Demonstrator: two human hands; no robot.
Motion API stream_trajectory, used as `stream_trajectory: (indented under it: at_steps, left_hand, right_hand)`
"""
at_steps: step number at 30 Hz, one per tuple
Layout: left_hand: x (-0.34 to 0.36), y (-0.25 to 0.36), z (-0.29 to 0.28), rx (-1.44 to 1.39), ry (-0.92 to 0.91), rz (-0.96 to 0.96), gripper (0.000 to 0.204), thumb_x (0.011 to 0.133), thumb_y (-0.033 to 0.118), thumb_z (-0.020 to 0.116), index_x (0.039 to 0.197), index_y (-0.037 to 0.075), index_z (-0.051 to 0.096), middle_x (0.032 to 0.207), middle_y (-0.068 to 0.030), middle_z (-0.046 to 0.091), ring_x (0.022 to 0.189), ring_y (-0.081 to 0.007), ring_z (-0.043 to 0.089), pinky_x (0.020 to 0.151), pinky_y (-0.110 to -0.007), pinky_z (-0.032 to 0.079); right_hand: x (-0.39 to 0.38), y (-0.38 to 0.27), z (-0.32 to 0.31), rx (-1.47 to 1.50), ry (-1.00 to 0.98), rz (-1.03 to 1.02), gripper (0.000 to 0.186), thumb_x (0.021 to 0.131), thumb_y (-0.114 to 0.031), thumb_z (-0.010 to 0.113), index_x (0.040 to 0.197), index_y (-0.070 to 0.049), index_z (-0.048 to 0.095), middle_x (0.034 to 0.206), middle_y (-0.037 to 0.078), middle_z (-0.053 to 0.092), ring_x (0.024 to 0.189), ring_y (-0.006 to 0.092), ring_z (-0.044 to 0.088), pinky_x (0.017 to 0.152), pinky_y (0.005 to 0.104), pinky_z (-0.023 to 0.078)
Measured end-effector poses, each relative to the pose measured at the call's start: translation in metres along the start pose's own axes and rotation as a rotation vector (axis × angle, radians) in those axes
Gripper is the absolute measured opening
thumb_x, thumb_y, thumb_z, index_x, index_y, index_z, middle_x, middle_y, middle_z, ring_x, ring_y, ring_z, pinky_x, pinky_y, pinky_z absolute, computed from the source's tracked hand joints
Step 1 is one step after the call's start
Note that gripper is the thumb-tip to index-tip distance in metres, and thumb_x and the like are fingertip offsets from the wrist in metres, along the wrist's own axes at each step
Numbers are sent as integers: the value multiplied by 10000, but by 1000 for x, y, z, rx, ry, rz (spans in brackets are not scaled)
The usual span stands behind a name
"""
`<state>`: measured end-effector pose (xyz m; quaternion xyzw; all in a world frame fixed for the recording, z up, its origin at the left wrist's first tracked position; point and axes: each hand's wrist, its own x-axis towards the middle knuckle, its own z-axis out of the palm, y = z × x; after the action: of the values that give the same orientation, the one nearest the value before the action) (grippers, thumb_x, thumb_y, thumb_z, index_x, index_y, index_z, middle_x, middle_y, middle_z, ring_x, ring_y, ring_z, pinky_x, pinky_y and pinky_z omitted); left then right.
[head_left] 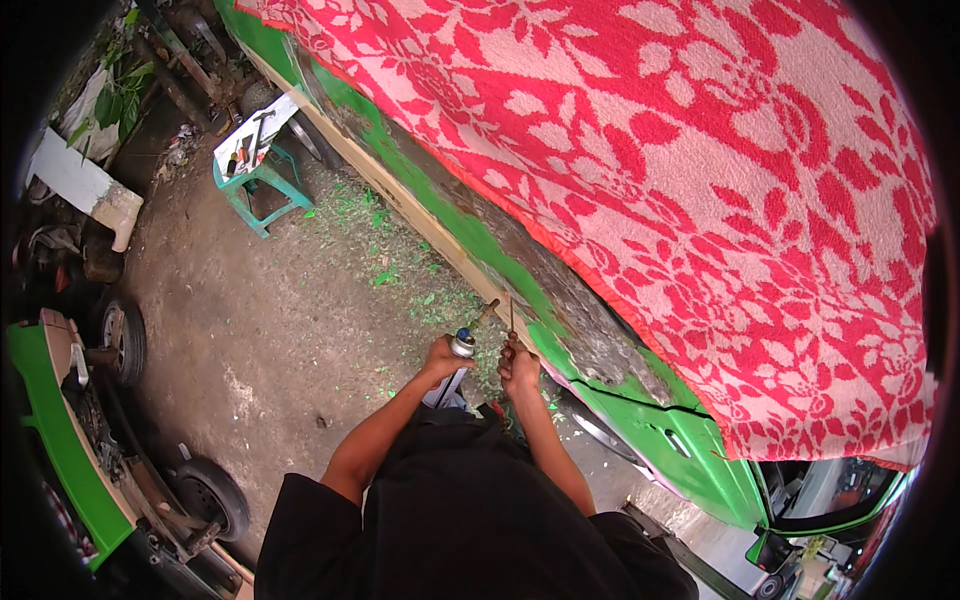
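Note:
My left hand (439, 360) is wrapped around what looks like a gas torch (462, 345), with a silver body, a blue part on top and a brass-coloured nozzle. The nozzle tip points at the beige lower sill (440, 240) of a green car body (520, 277). I cannot make out a flame. My right hand (519, 372) is closed on a thin rod (512, 320), held upright beside the nozzle, its tip close to the sill. Above the sill, the car's side shows bare, greyish-brown patches (600, 345) between green paint.
A red and pink floral blanket (700, 200) drapes over the car. Toward the far left, a teal stool (262, 192) carries a hammer (259, 135) and small tools. Green flakes (385, 275) litter the ground along the sill. Wheels (212, 497) and another green vehicle part (62, 440) stand at left.

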<state>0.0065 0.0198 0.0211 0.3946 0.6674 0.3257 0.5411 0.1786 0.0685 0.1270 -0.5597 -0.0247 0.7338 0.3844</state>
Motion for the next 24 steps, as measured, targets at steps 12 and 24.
stream_trajectory:
  at_steps: [12,24]
  left_hand:
    - [2,-6,5,37,7,24,482,529,163,880,883,-17,607,797,-123,672,743,-190,644,674,-344,513]
    - [-2,-7,-11,116,62,37,449,530,164,880,845,-13,613,774,-118,670,722,-188,642,662,-337,511]
  right_hand:
    - [6,22,-6,39,-11,-21,63,902,-165,556,955,-130,560,656,-25,438,432,74,329,358,233,217]
    - [7,26,-6,116,-82,31,84,918,-146,536,989,-177,567,657,-26,442,425,64,312,352,226,218]
